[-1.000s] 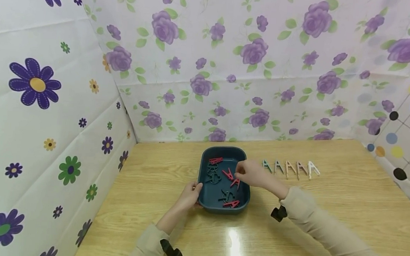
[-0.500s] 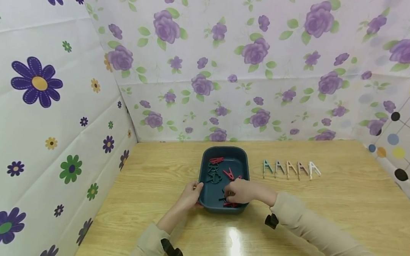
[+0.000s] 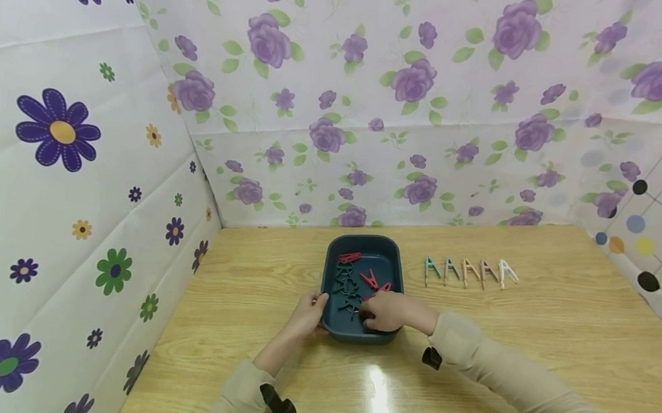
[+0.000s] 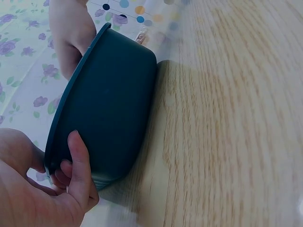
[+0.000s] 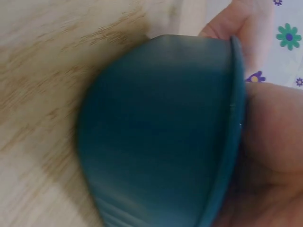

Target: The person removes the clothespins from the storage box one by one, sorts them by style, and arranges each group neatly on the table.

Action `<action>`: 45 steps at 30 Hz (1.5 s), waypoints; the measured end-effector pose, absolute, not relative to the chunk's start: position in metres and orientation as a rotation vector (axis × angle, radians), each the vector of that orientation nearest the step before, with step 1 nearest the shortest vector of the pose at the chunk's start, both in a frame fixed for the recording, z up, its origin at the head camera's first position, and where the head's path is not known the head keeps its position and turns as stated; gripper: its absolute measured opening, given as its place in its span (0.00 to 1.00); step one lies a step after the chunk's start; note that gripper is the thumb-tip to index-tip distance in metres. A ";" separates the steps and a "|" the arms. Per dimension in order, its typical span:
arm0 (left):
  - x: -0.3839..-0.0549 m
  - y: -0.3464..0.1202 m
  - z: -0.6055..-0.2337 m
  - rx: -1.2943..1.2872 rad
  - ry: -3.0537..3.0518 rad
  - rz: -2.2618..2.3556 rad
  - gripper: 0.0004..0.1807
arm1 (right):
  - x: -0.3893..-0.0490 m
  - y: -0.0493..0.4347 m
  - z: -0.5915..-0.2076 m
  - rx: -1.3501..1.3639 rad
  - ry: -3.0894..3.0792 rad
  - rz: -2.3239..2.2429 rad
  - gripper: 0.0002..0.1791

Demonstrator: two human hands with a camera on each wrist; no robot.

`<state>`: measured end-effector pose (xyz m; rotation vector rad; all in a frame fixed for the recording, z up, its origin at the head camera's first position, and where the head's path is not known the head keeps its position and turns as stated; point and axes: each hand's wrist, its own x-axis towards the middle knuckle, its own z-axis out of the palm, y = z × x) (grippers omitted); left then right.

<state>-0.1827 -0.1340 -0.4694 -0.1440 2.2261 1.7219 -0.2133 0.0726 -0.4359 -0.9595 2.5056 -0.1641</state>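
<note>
Both hands at the bin: third dark green clip now on the left

Gripping the dark blue-green bin (image 3: pixel 361 339) by its left wall with the left hand (image 3: pixel 306 314), thumb over the rim, fingers against the outside. Reaching down into the near right part with the right hand (image 3: pixel 389 310), fingers bent towards the bin floor; cannot tell of a hold on anything, fingertips being out of sight.

New since a second ago: the near dark green clip (image 3: pixel 352 305), out of the near middle and over to the left, roughly in line with the middle dark green clip (image 3: pixel 348 287) and the far dark green clip (image 3: pixel 343 269). No longer visible: the near-end red clip, under the right hand or in its fingers, impossible to say which.

In effect, as a judgement, a clearer parting of colours: dark green down the left, V-shaped red clip (image 3: pixel 371 281) and half-covered red clip (image 3: pixel 385 288) towards the right. One exception: the far red clip (image 3: pixel 350 257), beyond the dark green line. Unchanged: the row of clips from teal clip (image 3: pixel 430 265) to white clip (image 3: pixel 504 267), on the table (image 3: pixel 262 265).
</note>
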 end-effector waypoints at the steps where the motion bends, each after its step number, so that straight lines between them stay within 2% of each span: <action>1: -0.183 -0.134 -0.468 -0.141 2.222 1.721 0.20 | -0.214 0.072 -0.437 -0.953 2.532 -0.163 0.16; 8: -0.182 -0.133 -0.468 -0.137 2.231 1.725 0.19 | -0.220 0.072 -0.453 -0.917 2.733 -0.294 0.02; 13: -0.185 -0.133 -0.476 -0.153 2.251 1.727 0.20 | -0.224 0.073 -0.459 -0.939 2.814 -0.370 0.09; 22: -0.184 -0.133 -0.474 -0.156 2.258 1.726 0.20 | -0.224 0.084 -0.460 -1.140 2.919 -0.624 0.14; 30: -0.183 -0.131 -0.473 -0.158 2.259 1.711 0.21 | -0.225 0.095 -0.453 -0.953 2.977 -0.797 0.17; 39: -0.174 -0.130 -0.451 -0.149 2.218 1.736 0.19 | -0.222 0.111 -0.438 -0.852 2.934 -1.017 0.18; 45: -0.179 -0.132 -0.468 -0.159 2.231 1.743 0.21 | -0.221 0.119 -0.438 -0.823 2.968 -1.035 0.23</action>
